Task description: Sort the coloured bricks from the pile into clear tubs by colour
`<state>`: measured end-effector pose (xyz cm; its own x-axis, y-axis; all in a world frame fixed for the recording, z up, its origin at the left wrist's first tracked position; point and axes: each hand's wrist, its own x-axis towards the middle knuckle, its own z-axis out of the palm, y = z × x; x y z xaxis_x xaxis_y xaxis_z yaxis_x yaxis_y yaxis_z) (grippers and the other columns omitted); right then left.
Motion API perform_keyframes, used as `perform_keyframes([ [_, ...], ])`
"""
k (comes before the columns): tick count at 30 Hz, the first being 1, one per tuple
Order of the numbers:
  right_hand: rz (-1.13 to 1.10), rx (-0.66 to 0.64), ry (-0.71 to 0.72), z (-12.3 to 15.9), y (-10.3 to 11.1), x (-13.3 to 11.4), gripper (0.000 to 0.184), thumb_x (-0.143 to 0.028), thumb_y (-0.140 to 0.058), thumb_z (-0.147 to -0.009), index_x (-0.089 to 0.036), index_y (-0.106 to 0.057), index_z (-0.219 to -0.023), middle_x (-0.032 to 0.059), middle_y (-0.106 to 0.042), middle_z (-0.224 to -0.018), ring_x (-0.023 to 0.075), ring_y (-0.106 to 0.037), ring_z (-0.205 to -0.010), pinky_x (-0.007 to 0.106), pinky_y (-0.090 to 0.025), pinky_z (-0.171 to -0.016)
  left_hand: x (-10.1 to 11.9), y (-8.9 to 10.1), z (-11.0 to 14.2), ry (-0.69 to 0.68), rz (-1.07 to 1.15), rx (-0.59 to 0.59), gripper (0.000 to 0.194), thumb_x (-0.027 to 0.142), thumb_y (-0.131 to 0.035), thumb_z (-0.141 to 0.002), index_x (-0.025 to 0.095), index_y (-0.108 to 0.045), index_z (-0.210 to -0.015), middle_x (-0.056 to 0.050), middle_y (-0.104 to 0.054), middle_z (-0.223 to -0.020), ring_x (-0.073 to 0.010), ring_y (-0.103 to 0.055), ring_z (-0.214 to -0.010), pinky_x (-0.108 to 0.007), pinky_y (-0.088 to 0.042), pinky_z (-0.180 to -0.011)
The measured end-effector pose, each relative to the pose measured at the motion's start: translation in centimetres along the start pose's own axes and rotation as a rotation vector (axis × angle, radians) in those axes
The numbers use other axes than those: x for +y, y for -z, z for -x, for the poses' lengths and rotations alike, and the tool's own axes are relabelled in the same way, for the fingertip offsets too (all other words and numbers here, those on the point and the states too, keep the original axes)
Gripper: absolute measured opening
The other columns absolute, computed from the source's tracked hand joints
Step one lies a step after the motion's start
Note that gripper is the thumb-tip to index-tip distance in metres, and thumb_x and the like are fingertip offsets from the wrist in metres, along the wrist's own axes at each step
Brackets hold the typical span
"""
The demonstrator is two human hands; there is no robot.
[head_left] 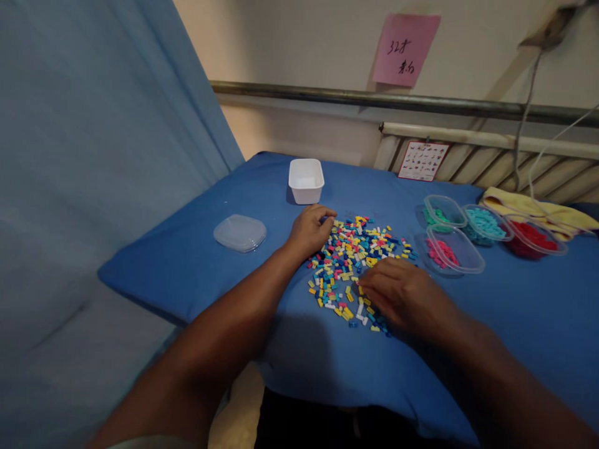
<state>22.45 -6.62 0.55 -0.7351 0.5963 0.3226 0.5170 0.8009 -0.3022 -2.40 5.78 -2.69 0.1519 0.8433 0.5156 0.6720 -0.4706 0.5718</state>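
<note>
A spread-out pile of small toy bricks (358, 243) in yellow, white, blue, pink and teal lies on the blue cloth. At the pile's upper left edge rests my left hand (311, 229), its fingers loosely bent and slightly apart, with nothing visible in them. My right hand (397, 290) is over the lower right of the pile, thumb and fingers pinched together at the bricks. Whatever sits between those fingertips is too small and hidden to make out. Just beyond my left hand stands a white plastic tub (306, 181).
Clear tubs at the right hold sorted pieces: green (436, 216), teal (485, 223), pink (442, 254) and red (532, 238). Clear lids (239, 232) lie at the left. A yellow cloth (538, 209) is behind the tubs. A blue curtain (112, 125) hangs left; a radiator (486, 149) stands behind.
</note>
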Motion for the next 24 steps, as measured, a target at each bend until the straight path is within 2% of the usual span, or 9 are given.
perform_keyframes([
  [3,-0.008,0.033,-0.087,0.4,0.2,0.3,0.017,-0.022,-0.057,-0.105,-0.02,-0.073,-0.11,0.0095,-0.077,-0.107,0.0234,-0.069,-0.097,0.039,-0.054,-0.089,0.0,0.0,0.0,-0.005,-0.002,0.0,0.019,0.017,-0.061,-0.091,0.023,-0.079,-0.097,-0.004,-0.079,-0.105,-0.0223,-0.071,-0.107,-0.04,-0.054,-0.104],
  [10,0.048,-0.012,-0.188,-0.9,-1.0,-0.1,0.018,-0.022,-0.057,-0.106,-0.021,-0.075,-0.106,0.0084,-0.076,-0.1,0.0233,-0.068,-0.096,0.036,-0.051,-0.086,0.1,-0.1,0.0,0.005,-0.014,-0.014,0.02,0.017,-0.061,-0.092,0.023,-0.079,-0.097,-0.003,-0.079,-0.106,-0.022,-0.071,-0.108,-0.039,-0.054,-0.105],
  [14,0.143,-0.072,-0.215,-1.7,-1.1,-1.0,0.015,-0.023,-0.061,-0.103,-0.022,-0.075,-0.101,0.0073,-0.074,-0.092,0.0246,-0.067,-0.092,0.036,-0.048,-0.083,0.0,-0.1,0.0,0.006,-0.012,-0.013,0.019,0.018,-0.061,-0.091,0.023,-0.079,-0.095,-0.003,-0.079,-0.105,-0.0225,-0.071,-0.107,-0.04,-0.055,-0.105],
  [18,0.224,-0.101,-0.252,-1.7,-1.3,-1.5,0.017,-0.016,-0.058,-0.1,-0.02,-0.074,-0.103,0.0087,-0.073,-0.091,0.0258,-0.066,-0.091,0.038,-0.046,-0.083,-0.1,-0.2,0.0,0.004,-0.011,-0.009,0.019,0.018,-0.061,-0.091,0.024,-0.079,-0.096,-0.003,-0.079,-0.105,-0.0226,-0.071,-0.107,-0.04,-0.055,-0.104],
  [24,0.174,-0.061,-0.243,-1.3,-1.5,-1.5,0.023,-0.011,-0.057,-0.097,-0.018,-0.072,-0.113,0.0105,-0.072,-0.099,0.0259,-0.065,-0.096,0.04,-0.047,-0.088,0.0,-0.2,0.0,-0.01,-0.004,-0.001,0.019,0.018,-0.061,-0.091,0.023,-0.079,-0.095,-0.003,-0.079,-0.104,-0.0221,-0.071,-0.106,-0.039,-0.055,-0.103],
])
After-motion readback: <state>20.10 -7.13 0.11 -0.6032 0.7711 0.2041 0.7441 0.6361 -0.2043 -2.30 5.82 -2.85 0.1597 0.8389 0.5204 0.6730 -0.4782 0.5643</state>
